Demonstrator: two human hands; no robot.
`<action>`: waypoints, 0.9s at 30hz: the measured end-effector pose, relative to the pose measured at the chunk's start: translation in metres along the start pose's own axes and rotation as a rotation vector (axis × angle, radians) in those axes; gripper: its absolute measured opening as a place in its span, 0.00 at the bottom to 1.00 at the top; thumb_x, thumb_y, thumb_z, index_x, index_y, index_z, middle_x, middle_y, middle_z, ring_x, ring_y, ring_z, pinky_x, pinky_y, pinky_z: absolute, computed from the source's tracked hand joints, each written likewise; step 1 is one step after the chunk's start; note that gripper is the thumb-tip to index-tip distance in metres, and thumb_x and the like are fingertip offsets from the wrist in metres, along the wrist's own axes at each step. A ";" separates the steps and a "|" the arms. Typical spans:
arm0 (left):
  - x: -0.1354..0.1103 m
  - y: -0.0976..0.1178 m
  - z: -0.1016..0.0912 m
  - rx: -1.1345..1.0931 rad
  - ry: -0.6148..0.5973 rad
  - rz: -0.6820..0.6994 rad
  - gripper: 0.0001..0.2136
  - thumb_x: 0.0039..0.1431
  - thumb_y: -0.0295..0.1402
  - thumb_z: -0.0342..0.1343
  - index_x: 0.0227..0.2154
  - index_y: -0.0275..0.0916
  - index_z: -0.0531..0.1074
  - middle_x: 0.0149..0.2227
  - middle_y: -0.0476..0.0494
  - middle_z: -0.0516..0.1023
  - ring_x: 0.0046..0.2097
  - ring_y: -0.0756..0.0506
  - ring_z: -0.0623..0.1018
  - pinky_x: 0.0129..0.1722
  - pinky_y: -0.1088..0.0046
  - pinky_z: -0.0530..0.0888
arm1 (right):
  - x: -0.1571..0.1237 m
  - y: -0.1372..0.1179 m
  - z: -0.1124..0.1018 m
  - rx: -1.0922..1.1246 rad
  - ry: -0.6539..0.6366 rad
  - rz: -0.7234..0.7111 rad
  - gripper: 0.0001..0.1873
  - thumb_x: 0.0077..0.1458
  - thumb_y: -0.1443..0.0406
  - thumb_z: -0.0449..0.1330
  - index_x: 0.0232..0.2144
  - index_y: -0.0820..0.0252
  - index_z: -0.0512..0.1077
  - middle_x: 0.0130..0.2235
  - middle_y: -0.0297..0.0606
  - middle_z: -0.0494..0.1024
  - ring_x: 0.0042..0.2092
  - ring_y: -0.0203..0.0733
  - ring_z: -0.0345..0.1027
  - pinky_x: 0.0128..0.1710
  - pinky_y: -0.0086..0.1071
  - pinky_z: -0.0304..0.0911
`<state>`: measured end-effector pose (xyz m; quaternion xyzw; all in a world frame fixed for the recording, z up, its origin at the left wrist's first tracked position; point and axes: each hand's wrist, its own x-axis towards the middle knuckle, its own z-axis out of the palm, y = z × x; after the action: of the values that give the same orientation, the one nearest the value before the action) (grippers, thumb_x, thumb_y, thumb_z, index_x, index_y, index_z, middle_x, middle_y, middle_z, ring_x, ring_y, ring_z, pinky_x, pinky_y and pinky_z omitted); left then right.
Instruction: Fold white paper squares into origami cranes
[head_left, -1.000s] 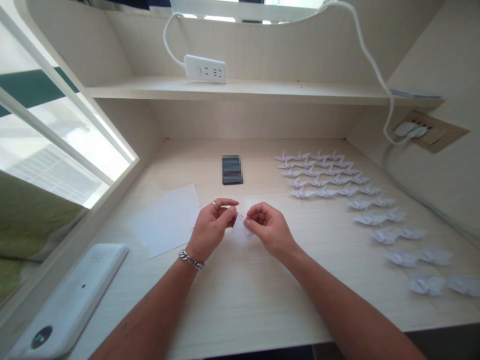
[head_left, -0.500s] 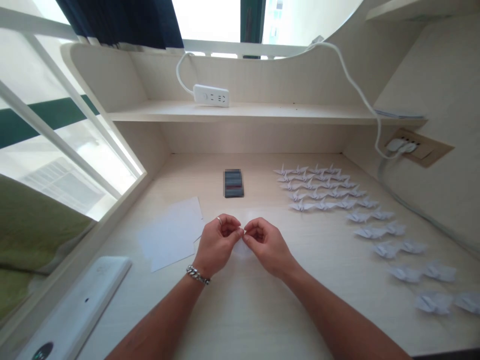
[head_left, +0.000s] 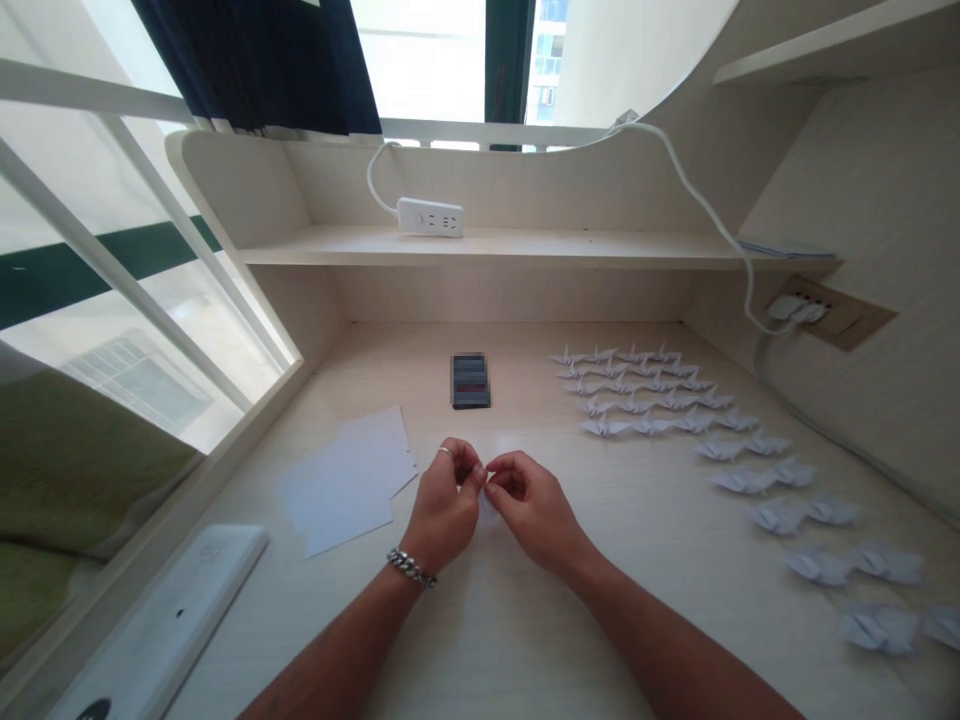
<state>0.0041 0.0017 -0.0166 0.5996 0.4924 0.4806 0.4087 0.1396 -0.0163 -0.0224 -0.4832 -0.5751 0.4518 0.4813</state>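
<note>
Left hand (head_left: 448, 508), head view: I see it pinching a small, thin white paper piece (head_left: 489, 509).
Right hand (head_left: 537, 512): pinching too, just opposite.
Paper: between both hands, mostly hidden.
Gap: narrower than a second ago; I judge that means finer fingertip work.

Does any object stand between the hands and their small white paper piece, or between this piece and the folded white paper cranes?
Nothing visible separates the left hand or right hand from the small white paper piece: both hold it. Toward the folded white paper cranes at right, only the right hand stands between.
</note>
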 end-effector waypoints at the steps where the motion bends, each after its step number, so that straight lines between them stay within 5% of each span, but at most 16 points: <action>1: 0.001 0.000 -0.001 -0.020 -0.017 -0.007 0.06 0.54 0.29 0.56 0.32 0.39 0.64 0.28 0.51 0.69 0.31 0.50 0.71 0.33 0.74 0.69 | 0.000 0.000 -0.001 0.001 0.004 0.004 0.07 0.51 0.65 0.59 0.35 0.60 0.69 0.30 0.35 0.76 0.31 0.38 0.69 0.32 0.30 0.63; 7: 0.004 0.000 -0.005 -0.124 -0.169 -0.079 0.11 0.52 0.32 0.59 0.36 0.37 0.66 0.29 0.48 0.74 0.33 0.48 0.75 0.34 0.72 0.71 | 0.002 0.000 -0.005 0.047 -0.006 0.034 0.09 0.50 0.65 0.60 0.35 0.60 0.68 0.28 0.35 0.74 0.30 0.37 0.68 0.29 0.30 0.62; 16: 0.004 0.002 -0.007 -0.083 -0.071 -0.113 0.11 0.53 0.34 0.58 0.39 0.37 0.67 0.25 0.49 0.76 0.27 0.50 0.73 0.27 0.76 0.68 | 0.002 -0.001 -0.005 0.122 -0.049 0.066 0.08 0.48 0.68 0.61 0.34 0.60 0.68 0.28 0.33 0.73 0.30 0.35 0.66 0.30 0.29 0.61; 21: 0.010 0.001 -0.011 -0.182 0.002 -0.118 0.15 0.56 0.39 0.55 0.43 0.36 0.66 0.26 0.48 0.77 0.28 0.49 0.74 0.31 0.73 0.71 | 0.004 0.001 -0.011 0.156 -0.017 0.066 0.09 0.47 0.69 0.62 0.34 0.60 0.67 0.27 0.32 0.73 0.29 0.34 0.66 0.30 0.29 0.60; 27: 0.010 0.005 -0.012 0.025 -0.182 -0.105 0.13 0.53 0.41 0.58 0.28 0.34 0.74 0.27 0.44 0.77 0.29 0.48 0.73 0.31 0.73 0.69 | 0.005 0.002 -0.012 0.165 -0.012 0.066 0.09 0.47 0.68 0.62 0.33 0.60 0.68 0.27 0.32 0.73 0.29 0.34 0.66 0.29 0.28 0.60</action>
<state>-0.0057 0.0111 -0.0081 0.6194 0.4898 0.3957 0.4688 0.1516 -0.0108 -0.0223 -0.4579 -0.5225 0.5161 0.5010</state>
